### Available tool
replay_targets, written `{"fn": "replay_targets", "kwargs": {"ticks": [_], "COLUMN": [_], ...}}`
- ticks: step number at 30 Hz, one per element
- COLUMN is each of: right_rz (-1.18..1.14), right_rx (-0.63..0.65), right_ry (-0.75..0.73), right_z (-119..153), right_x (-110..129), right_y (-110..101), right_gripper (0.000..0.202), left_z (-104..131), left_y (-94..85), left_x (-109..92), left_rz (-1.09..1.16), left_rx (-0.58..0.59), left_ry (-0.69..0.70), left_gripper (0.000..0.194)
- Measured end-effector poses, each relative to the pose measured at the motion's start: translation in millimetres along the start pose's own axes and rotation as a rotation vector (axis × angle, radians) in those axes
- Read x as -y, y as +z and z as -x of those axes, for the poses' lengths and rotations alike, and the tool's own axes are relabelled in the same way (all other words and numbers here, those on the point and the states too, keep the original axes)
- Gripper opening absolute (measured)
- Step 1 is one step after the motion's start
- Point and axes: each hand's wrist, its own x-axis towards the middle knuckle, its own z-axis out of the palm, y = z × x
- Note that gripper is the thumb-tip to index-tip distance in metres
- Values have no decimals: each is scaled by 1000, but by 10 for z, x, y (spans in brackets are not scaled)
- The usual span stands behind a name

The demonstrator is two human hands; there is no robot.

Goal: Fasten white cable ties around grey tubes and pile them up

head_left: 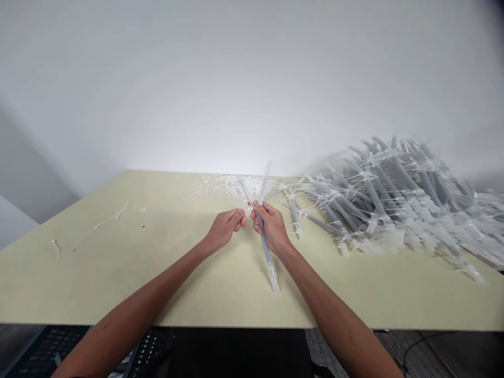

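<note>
My right hand (271,226) is wrapped round a grey Y-shaped tube (265,252) at its fork. Two clear branches point up and away, and the stem slants down toward me, ending in a whitish connector. Close by on the left, my left hand (226,228) has its thumb and fingers pinched together near the fork; what it holds, if anything, is too small to make out. Behind the hands lies a heap of thin white cable ties (224,185).
A large pile of similar tubes (378,194) covers the right side of the yellowish table (157,294). Loose ties (112,218) and small scraps lie on the left. A white wall stands behind. Below the front edge are a dark perforated basket (43,349) and a cable.
</note>
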Motion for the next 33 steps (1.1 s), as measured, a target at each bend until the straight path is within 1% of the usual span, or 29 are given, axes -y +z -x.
{"fn": "replay_targets", "kwargs": {"ticks": [4,7,9,11,13,14,16,17,19,20,22,25,28,30,33], "right_rz": [171,243,248,209,132,83,-17,-58,-103,-109,-105,-91,-83,-74,-94], "right_rx": [-40,-71,-88,-110,-123,-122,-105,-94,-61,-43,-3,43,71,93,104], "right_ry": [-108,-168,-147,-92,-32,0,59,84,111,113,115,127,134,147,165], "right_z": [-2,-31,-62,-93,-120,-131,-151,-160,-175,-182,-191,-191,-174,-158,-145], "right_x": [-58,-124,-156,-161,-136,-116,-72,-53,-33,-31,-38,-47,-29,-11,-3], "right_y": [38,33,-3,-61,-128,-161,-219,-243,-279,-291,-304,-305,-299,-302,-319], "right_gripper": [29,28,31,35,39,41,43,42,35,31,26,27,33,33,31], "left_z": [51,20,-38,-126,-246,-321,-495,-592,-794,-891,-1069,-1274,-1407,-1449,-1431], "left_y": [75,133,145,111,16,-53,-220,-308,-465,-527,-602,-610,-550,-510,-486], "left_x": [-53,-42,-4,75,207,294,500,612,833,934,1103,1261,1324,1331,1307], "left_rz": [-108,-154,-145,-111,-89,-99,-184,-294,-591,-641,-699,-736,-748,-738,-697], "left_rx": [-66,-97,-62,27,112,123,42,-35,-163,-196,-218,-217,-216,-226,-269], "left_ry": [18,22,17,5,-4,-5,-21,-42,-107,-121,-139,-164,-184,-199,-230], "left_gripper": [44,44,45,47,50,52,52,48,36,32,30,32,25,17,15]}}
